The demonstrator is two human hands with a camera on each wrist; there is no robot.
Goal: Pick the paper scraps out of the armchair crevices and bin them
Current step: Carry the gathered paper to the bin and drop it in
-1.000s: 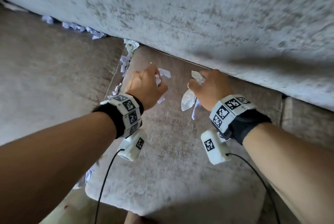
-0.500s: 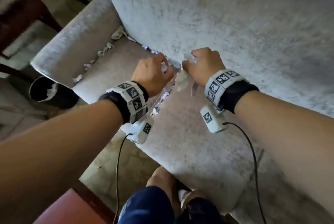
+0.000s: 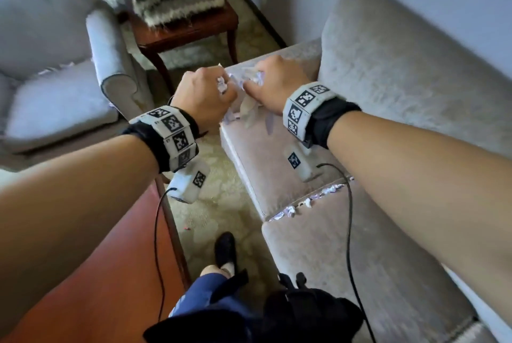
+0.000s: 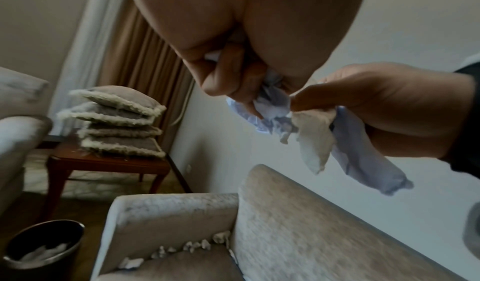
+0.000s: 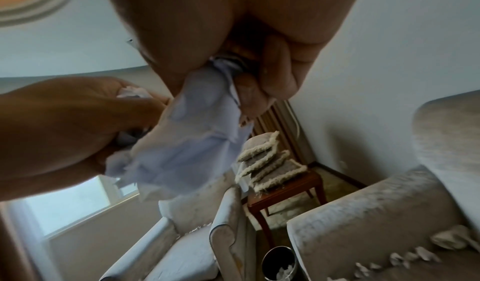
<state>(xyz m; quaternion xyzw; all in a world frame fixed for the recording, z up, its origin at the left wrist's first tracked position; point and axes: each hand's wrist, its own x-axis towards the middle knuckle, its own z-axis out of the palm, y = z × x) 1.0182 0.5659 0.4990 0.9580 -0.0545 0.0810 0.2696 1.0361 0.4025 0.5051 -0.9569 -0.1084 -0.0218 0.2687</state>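
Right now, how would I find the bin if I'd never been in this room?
Find the wooden table stacked with cushions, beside the armchair. On the floor in front of it, by the armchair's outer side, stands the bin. It's the only dark round thing, with white scraps inside.

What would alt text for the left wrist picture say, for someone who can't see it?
Two hands, left and right, each grip crumpled paper scraps above a grey armchair. More scraps line the seat crevice, and a dark bin holding paper stands on the floor lower left.
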